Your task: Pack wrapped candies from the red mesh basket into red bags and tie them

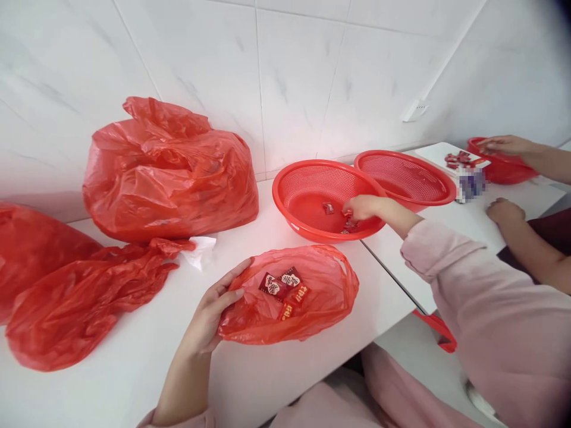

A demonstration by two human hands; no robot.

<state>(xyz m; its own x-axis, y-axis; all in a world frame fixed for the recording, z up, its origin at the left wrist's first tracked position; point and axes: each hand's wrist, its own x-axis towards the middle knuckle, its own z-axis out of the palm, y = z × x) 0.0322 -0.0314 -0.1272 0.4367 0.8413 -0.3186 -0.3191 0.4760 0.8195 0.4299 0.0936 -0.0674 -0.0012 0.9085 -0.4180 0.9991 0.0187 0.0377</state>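
Left hand (214,312) pinches the open bag's (330,297) left edge; right hand (364,207) reaches over the basket's (307,229) right rim, fingers curled, grip unclear; room spreads near left across the tabletop (111,386).

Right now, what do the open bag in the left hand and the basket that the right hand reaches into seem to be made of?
The open bag looks like thin, slightly shiny plastic film: it wrinkles and lets light through. The basket seems hard, glossy plastic, judging by its smooth, shiny rim and meshed wall.
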